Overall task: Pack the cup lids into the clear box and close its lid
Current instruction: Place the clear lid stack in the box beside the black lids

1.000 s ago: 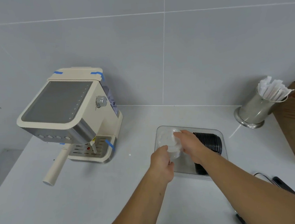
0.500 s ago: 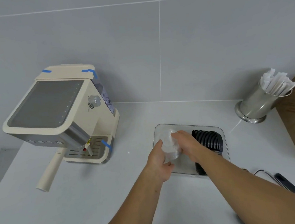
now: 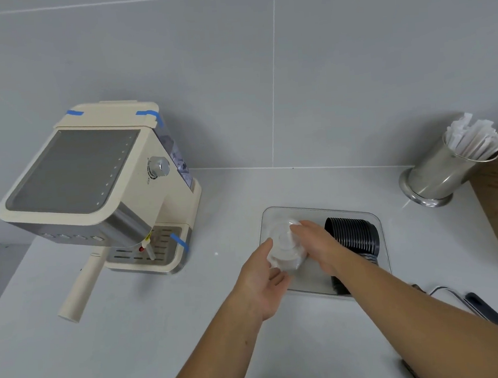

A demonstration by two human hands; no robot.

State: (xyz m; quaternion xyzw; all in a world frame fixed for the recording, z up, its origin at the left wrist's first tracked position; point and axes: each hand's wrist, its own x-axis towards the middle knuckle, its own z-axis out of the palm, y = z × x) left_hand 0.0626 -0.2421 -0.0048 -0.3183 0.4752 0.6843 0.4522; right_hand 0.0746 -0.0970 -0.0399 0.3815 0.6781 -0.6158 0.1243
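Presently: right hand (image 3: 314, 244) grasping clear lids (image 3: 285, 250) over box (image 3: 383, 238); left hand (image 3: 262, 280) released. Risk: loose stack splaying against black lids (image 3: 352, 234).

Cream coffee machine (image 3: 98, 188) with a grey top panel and blue tape strips; black ribbed lids (image 3: 354, 235) beside translucent white lids (image 3: 285, 250) — in the clear box (image 3: 375, 217). Pale grey bench (image 3: 135, 347) — silver holder (image 3: 437, 174), white wrappers.

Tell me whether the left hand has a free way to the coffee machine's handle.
Probably yes: the left hand is open, and only bare counter lies between it and the handle.
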